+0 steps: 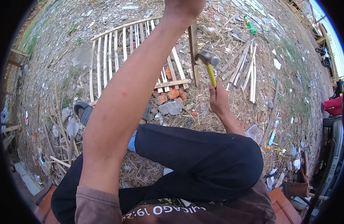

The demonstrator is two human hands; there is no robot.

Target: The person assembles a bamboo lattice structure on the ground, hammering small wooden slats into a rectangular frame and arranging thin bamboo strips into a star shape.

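Note:
My right hand (219, 98) is wrapped round the yellow handle of a hammer (211, 71), its metal head pointing up and away from my knee. Beside the hammer head, a dark wooden plank (193, 48) runs down from my left hand (184, 8), which is raised at the top edge. The left fingers are partly cut off there, but the hand looks closed on the plank's upper end. Beyond my legs lies a slatted wooden panel (116, 56) of pale strips on crosspieces, partly hidden by my left forearm. Its near crosspiece (175, 84) lies close to broken bricks.
Loose wooden strips (243, 69) lie right of the hammer. A green bottle (250, 24) is farther off. Grey stones (170, 108) and orange brick pieces (173, 93) sit before my legs. A clear plastic container (254, 133) lies by my right knee. A vehicle (330, 156) stands far right.

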